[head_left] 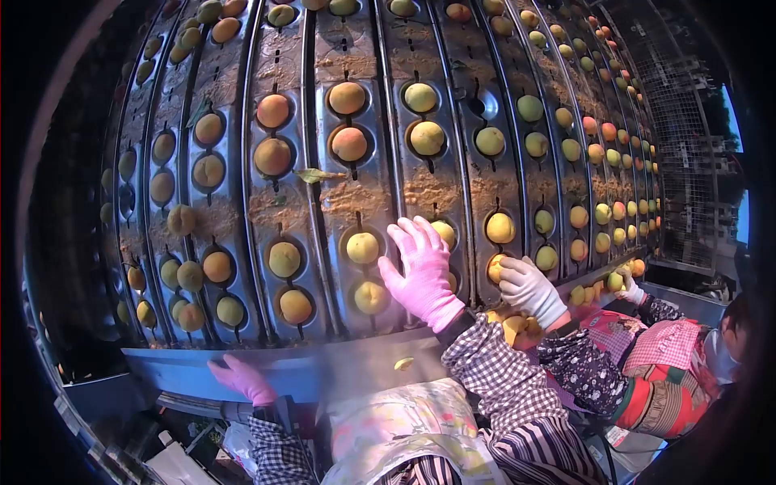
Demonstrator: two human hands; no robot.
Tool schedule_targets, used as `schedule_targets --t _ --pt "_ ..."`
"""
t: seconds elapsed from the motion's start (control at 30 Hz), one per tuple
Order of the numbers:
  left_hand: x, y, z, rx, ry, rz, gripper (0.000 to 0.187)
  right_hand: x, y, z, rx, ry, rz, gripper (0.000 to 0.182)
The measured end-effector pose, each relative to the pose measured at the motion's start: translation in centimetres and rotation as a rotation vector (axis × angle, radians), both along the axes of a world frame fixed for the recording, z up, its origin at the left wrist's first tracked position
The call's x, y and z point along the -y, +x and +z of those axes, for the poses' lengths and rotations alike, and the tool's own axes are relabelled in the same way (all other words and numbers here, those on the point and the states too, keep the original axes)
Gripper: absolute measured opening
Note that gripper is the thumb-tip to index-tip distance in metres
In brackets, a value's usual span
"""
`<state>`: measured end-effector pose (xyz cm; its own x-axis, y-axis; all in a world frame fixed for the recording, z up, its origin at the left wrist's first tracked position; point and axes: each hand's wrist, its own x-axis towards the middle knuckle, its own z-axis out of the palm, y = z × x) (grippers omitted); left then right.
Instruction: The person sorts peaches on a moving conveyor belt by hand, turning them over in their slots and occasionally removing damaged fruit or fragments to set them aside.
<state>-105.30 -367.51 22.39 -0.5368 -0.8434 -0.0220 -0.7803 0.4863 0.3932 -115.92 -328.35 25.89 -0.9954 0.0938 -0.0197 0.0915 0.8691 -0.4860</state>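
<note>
My right hand (422, 276), in a pink glove, reaches over the metal cup tray with its fingers spread. It partly hides a yellow peach (443, 232) in a cup just beyond its fingers. Left of it, two more peaches sit in their cups, an upper one (362, 247) and a lower one (371, 297). My left hand (241, 380), also pink-gloved, lies at the metal ledge (178, 368) along the tray's near edge, fingers stretched out and holding nothing. A small yellowish piece (403, 364) is on the ledge between my hands.
Rows of cupped trays (347, 174) carry peaches and brown pulp smears. One loose peach (181, 219) lies outside the cups, near a leaf (317, 175). At right, a co-worker's white-gloved hand (529, 289) touches a peach; peaches pile along the ledge (517, 327). Wire mesh (671, 162) stands beyond.
</note>
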Motion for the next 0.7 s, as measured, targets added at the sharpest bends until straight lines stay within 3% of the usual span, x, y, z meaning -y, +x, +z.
schedule_targets --t 0.27,0.4,0.53,0.7 --pt "-0.3 -1.2 -0.9 0.144 -0.184 0.082 0.066 -8.6 -9.2 -0.1 -0.066 -0.02 -0.136 0.053" --pt "-0.7 -1.7 -1.3 0.157 -0.222 0.121 0.066 -10.1 -14.8 -0.7 0.068 0.27 -0.011 0.072" --pt "-0.2 -1.3 -1.7 0.178 -0.252 0.127 0.064 -10.8 -16.9 -2.4 0.079 0.339 0.024 0.056" --pt "-0.9 -1.9 -1.0 0.203 -0.249 0.13 0.062 -10.7 -17.5 -1.2 0.112 0.365 -0.066 0.056"
